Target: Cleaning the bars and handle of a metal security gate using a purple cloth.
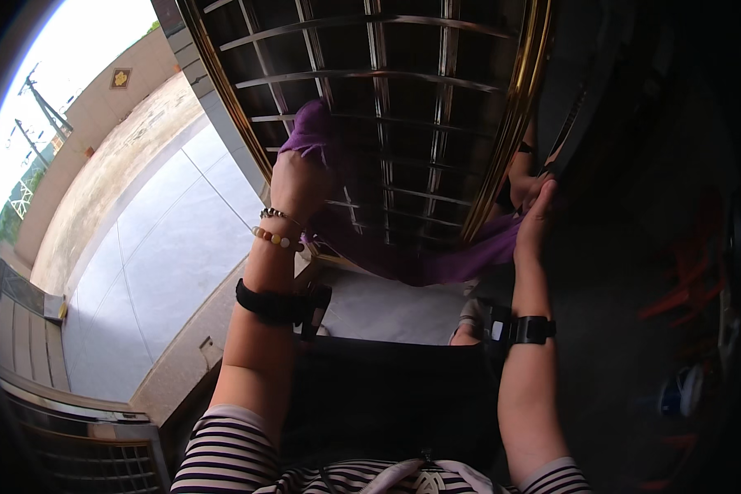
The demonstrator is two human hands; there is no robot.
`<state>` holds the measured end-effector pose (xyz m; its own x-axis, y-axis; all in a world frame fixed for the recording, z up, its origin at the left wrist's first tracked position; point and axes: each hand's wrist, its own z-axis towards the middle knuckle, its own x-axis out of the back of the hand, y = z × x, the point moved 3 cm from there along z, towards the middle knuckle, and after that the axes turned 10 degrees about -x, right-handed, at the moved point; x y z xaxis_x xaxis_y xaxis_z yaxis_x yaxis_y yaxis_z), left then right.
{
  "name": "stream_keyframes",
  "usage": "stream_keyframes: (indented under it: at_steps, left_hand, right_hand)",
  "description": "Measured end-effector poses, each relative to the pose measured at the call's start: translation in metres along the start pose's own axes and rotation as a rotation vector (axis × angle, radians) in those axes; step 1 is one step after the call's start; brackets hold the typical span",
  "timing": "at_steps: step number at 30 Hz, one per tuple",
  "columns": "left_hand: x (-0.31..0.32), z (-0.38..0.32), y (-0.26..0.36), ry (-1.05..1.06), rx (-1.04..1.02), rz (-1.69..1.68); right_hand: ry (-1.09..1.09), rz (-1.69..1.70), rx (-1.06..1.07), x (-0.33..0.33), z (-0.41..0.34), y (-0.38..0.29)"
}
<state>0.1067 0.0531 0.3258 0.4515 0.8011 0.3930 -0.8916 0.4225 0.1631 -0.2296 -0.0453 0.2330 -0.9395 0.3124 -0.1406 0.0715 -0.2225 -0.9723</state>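
Note:
A purple cloth [451, 268] hangs in a loose sag between my two hands, in front of a dark door with a metal lattice [380, 74] and gold-coloured frame strips. My left hand [302, 185] is closed on one end, and a bunched part of the cloth covers its fingers against the lattice. At the door's right edge, my right hand [534, 216] grips the other end, its thumb pointing up. Close beside that hand shows another hand and forearm [520, 170], which looks like a reflection in the glossy door edge.
A stone sill [182, 364] runs along the doorway at left, with a pale tiled floor [160, 265] and a yard wall [99, 117] outside. Another lattice panel [99, 466] stands at lower left. In the dark at right are red objects [685, 278], too dim to name.

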Motion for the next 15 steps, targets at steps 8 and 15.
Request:
stream_keyframes:
  at_steps: [8,15]
  left_hand:
    - [-0.006,0.011,-0.022,-0.152,0.157,-0.013]
    - [0.024,-0.009,-0.021,-0.077,0.209,-0.050]
  right_hand:
    - [-0.004,0.000,-0.020,-0.003,0.003,0.007]
    - [0.052,-0.025,0.013,0.001,0.009,0.011]
